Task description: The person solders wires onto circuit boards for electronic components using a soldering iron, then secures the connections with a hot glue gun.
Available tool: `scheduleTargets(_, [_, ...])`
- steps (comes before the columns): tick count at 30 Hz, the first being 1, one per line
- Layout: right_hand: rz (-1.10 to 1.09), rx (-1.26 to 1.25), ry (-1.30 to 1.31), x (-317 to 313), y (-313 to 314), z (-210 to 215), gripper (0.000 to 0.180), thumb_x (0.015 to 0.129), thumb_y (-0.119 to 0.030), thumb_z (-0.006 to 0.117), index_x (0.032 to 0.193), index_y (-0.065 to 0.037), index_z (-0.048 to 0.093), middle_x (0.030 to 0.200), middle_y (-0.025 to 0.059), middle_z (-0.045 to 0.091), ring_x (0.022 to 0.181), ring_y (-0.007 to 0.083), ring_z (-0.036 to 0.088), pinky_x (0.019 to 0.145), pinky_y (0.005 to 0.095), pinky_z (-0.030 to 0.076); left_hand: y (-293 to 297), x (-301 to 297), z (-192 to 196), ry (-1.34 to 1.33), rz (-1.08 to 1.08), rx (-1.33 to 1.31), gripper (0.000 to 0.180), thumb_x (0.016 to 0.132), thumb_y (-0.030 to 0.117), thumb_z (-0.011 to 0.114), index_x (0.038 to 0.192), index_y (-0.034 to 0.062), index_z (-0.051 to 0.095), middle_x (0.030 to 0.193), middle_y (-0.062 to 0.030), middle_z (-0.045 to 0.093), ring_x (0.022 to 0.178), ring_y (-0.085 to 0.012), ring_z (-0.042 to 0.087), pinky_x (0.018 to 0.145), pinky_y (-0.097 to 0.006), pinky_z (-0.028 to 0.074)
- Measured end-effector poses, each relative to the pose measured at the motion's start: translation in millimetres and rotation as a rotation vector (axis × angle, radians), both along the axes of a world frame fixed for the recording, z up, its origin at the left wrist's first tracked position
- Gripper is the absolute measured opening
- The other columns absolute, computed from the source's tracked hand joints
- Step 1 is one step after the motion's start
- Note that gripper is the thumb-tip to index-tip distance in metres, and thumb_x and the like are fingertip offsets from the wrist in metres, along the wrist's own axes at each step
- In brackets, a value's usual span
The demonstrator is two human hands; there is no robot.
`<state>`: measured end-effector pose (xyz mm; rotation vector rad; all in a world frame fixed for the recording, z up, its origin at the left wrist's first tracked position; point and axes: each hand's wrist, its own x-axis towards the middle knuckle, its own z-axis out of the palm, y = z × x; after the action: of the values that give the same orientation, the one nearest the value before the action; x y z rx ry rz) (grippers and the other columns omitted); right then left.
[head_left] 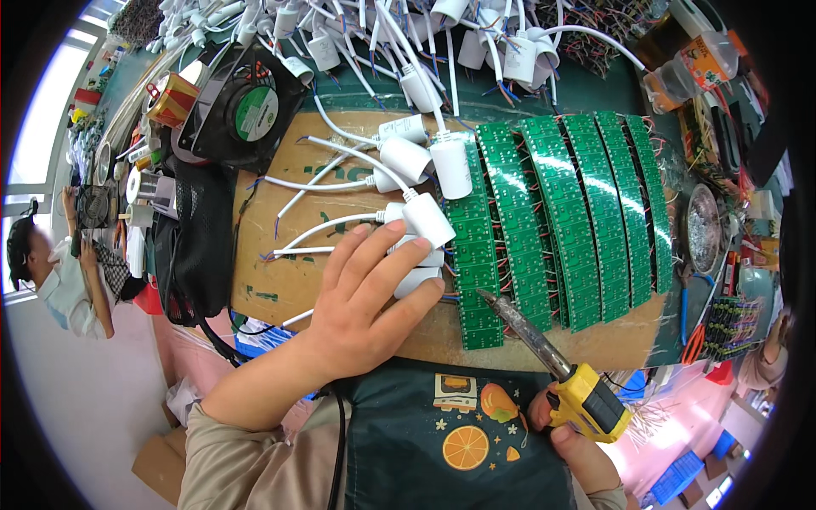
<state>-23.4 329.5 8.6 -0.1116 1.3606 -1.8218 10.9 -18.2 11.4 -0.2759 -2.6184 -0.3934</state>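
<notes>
My left hand [365, 297] lies flat, fingers spread, on white plastic housings [421, 223] with white cables, on a brown cardboard sheet [280, 280]. My right hand [565, 433] grips the yellow handle of a soldering iron [544, 348]. Its dark tip points up-left at the lower edge of the nearest green circuit board strip [478, 255]. Several more green board strips [586, 212] with thin wires lie side by side to the right.
A pile of white housings and cables [408, 42] fills the far edge. A black fan [246, 106] stands at back left. A metal dish [704, 228], blue-handled cutters [684, 302] and a component rack [731, 327] are at right. Another person [59, 272] sits far left.
</notes>
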Motion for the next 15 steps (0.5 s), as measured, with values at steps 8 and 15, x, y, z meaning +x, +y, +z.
scheduleTargets(8, [-0.038,-0.050,0.004,7,3,-5,0.034,0.081,-0.027,0.078,0.097,-0.003,0.061,0.083,0.0042,0.060,0.073,0.0133,0.056,0.061,0.0267,0.044,-23,-34,39,0.057,-0.044,0.141,0.047,0.065,0.017,0.087,0.107,0.0088,0.066,0.125,-0.0165,0.061,0.117,-0.0402,0.059,0.094,-0.049,0.049])
scheduleTargets(15, [-0.022,-0.012,-0.055,2,-2,10,0.035,0.082,-0.029,0.079,0.098,-0.005,0.058,0.082,0.0031,0.057,0.072,0.0122,0.053,0.063,0.0258,0.042,-32,-132,66,0.115,-0.077,-0.204,0.027,0.077,0.006,0.070,0.104,0.0089,0.067,0.095,-0.0043,0.064,0.089,-0.0233,0.063,0.075,-0.039,0.050])
